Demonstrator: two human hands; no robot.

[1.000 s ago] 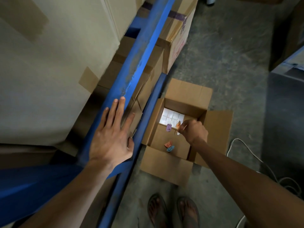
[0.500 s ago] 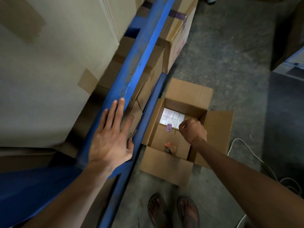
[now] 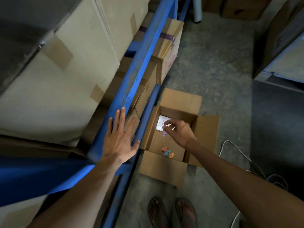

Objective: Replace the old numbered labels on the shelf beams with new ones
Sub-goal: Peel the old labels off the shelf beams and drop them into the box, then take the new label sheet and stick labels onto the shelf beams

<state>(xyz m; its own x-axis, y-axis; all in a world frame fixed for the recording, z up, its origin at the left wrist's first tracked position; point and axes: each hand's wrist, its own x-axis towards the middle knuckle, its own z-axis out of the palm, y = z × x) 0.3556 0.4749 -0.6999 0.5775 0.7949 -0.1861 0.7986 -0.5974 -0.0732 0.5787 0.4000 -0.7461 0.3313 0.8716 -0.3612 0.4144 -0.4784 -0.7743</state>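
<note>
My left hand [image 3: 120, 142] lies flat, fingers spread, on the sloping blue shelf beam [image 3: 139, 66]. No label shows on the visible beam face. My right hand [image 3: 179, 132] reaches down into an open cardboard box [image 3: 164, 168] on the floor. Its fingers are apart and its fingertips sit at a white label sheet [image 3: 160, 121] in the box's far corner. A purple numbered label [image 3: 164, 134] lies just below those fingertips. Three crumpled numbered labels [image 3: 167, 152], orange and blue, lie near the box's front wall.
Large taped cartons [image 3: 57, 96] fill the shelf above the beam. A smaller carton [image 3: 169, 51] sits on the lower shelf behind a second blue beam [image 3: 149, 111]. My sandalled feet [image 3: 172, 211] stand before the box. A white cable [image 3: 238, 153] runs along the concrete floor at right.
My right hand has gone from a closed fist to spread fingers and shifted left over the white sheet. My left hand stays on the beam.
</note>
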